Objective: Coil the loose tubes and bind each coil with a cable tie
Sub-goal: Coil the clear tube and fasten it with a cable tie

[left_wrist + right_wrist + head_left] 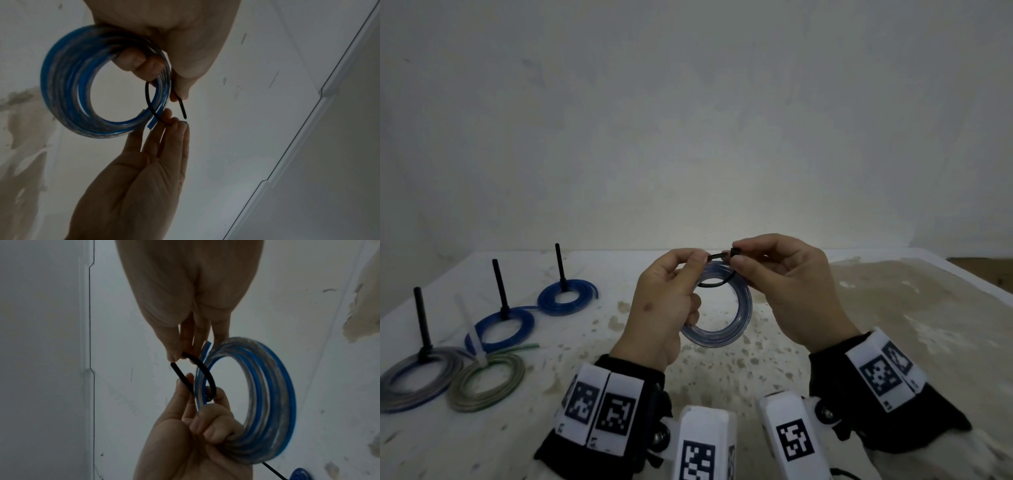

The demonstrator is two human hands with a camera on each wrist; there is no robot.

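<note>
While both hands hover above the middle of the stained white counter [825, 342], a coil of clear and blue plastic tubing [739, 318] hangs between them in the air. The left hand [661, 308] grasps the coil's near-left side with its lower fingers curled round the tube bundle, and its thumb and forefinger pinch the pointed tail of a thin black cable tie [717, 256]. The right hand [791, 287] pinches the tie's square head between thumb and forefinger, so each grip is closed on one end of the tie. In the left wrist view the cable tie [151, 104] loops round one side of the coil [68, 78], and its tail tip stands just beside the head, not yet threaded. The right wrist view shows the same loop [205, 374] crossing the tubing [273, 386].

Along the counter's left edge lie four finished coils: two dark blue tube coils [566, 298] [500, 330] and one grey-blue coil [417, 380], each with a black tie tail standing upright, and a green-tinted coil [486, 383] bound with a pale tie.
</note>
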